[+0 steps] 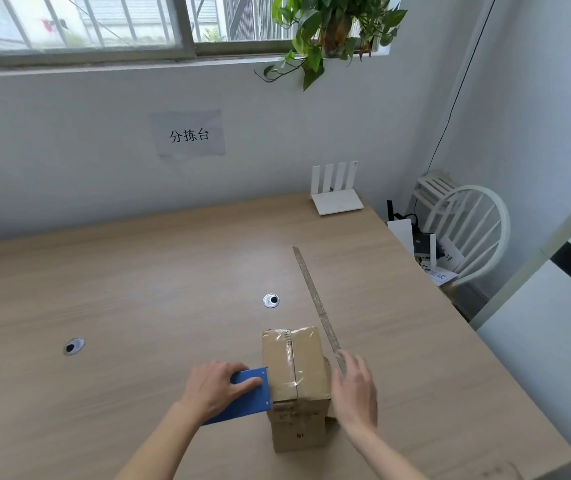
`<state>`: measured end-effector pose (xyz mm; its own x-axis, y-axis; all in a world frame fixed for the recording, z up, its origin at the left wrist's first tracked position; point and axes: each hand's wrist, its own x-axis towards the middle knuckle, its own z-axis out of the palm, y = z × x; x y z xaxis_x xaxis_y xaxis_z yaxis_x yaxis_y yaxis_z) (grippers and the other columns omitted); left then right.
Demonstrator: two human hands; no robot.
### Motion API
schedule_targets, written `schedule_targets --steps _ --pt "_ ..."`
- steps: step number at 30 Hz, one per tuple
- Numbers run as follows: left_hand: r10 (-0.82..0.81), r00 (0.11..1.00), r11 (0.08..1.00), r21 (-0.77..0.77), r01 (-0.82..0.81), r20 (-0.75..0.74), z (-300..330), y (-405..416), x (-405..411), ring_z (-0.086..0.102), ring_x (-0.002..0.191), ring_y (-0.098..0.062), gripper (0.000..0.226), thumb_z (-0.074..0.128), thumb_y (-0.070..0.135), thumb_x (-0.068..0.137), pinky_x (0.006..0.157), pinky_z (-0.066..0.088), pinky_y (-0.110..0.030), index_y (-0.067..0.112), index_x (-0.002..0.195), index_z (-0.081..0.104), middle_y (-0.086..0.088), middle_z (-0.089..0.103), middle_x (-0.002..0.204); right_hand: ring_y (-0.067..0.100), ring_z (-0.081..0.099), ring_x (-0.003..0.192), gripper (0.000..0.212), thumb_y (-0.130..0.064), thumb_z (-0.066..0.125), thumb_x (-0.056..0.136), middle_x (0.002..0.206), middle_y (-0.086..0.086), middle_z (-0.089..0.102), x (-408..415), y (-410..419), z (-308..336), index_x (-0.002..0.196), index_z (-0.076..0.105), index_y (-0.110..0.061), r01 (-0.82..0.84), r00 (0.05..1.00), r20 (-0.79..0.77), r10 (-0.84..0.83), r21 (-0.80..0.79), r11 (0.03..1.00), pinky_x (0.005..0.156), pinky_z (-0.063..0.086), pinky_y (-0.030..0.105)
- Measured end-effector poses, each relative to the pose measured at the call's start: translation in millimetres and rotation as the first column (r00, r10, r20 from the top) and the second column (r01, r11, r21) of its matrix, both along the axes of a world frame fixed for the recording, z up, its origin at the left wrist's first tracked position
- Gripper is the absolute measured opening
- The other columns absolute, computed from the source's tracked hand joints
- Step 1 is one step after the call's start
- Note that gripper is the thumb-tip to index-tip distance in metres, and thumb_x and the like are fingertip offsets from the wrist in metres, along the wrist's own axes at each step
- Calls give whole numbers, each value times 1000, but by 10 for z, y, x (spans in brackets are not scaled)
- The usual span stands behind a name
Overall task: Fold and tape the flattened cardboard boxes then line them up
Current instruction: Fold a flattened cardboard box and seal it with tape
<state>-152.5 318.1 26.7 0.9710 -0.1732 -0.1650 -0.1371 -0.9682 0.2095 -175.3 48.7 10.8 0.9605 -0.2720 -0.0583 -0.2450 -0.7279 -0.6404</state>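
Observation:
A small brown cardboard box [294, 375] stands folded on the wooden table [138, 289], with clear tape along its top seam. My left hand [214, 389] grips a blue tape dispenser [246, 396] pressed against the box's left side. My right hand [355, 389] lies with straight fingers along the box's right side, next to the near end of a long transparent ruler [315, 299]. The ruler runs from there away across the table.
A white router [337, 195] stands at the table's far right corner. Two round cable holes [271, 301] [74, 346] sit in the tabletop. A white chair [467, 233] with papers and devices stands right of the table. A paper sign [188, 135] hangs on the wall.

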Motion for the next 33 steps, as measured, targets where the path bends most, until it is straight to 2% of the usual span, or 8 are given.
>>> schedule_targets --steps 2,4,6,9,13,18,25,33 --pt "8 1000 1000 -26 -8 -11 -24 -14 0 60 81 -6 58 34 82 84 62 38 -21 44 114 66 18 69 102 15 38 143 60 -43 51 101 159 -4 32 -9 285 -3 154 34 -20 -117 993 -21 117 -7 993 109 38 27" --pt "28 999 998 -51 -29 -24 -39 -34 -14 60 82 -6 57 35 82 83 62 38 -23 46 113 66 19 69 101 16 7 156 90 -63 46 96 169 -3 -3 16 490 -113 162 5 -18 -191 960 -213 181 -26 981 124 18 34" --pt "35 999 996 -77 -36 -20 -26 -41 -25 60 83 -6 56 34 82 81 61 36 -23 47 114 65 20 69 100 15 -16 154 105 -71 44 93 164 -1 -27 49 562 -223 158 -17 -16 -240 923 -330 200 -87 967 126 1 38" --pt "4 999 999 -45 -6 -38 -32 -7 -52 61 85 -7 55 38 81 83 60 35 -25 47 117 64 19 70 103 12 -33 143 109 -72 42 92 155 0 -41 16 561 -340 142 -36 -16 -287 892 -399 212 -139 948 125 -7 41" --pt "-9 997 1000 5 10 -74 -116 75 -126 57 77 -12 58 35 80 82 57 34 -29 37 105 67 11 70 94 23 -26 151 108 -68 44 93 154 -2 -43 -75 613 -423 140 -39 -18 -319 861 -450 236 -116 941 124 -7 41" --pt "-3 996 995 95 11 -85 -283 355 -217 54 72 -15 77 23 83 73 54 29 -29 26 99 67 6 69 87 22 -24 153 108 -68 45 93 155 -2 -42 -94 605 -516 142 -38 -19 -330 852 -467 238 -126 936 125 -3 41" --pt "33 996 985 169 -19 -78 -510 318 -219 58 67 -22 70 31 78 78 54 30 -33 17 84 64 -1 67 77 21 -26 151 107 -70 44 93 154 -3 -44 -103 569 -548 142 -39 -22 -359 846 -463 264 -130 924 125 -5 41" --pt "67 997 966 253 -53 -48 -790 -47 -227 56 63 -21 68 21 81 80 56 35 -32 21 72 53 3 54 66 20 -26 152 107 -71 42 93 156 -3 -43 -140 618 -594 141 -40 -21 -344 876 -412 252 -168 924 124 -7 40"
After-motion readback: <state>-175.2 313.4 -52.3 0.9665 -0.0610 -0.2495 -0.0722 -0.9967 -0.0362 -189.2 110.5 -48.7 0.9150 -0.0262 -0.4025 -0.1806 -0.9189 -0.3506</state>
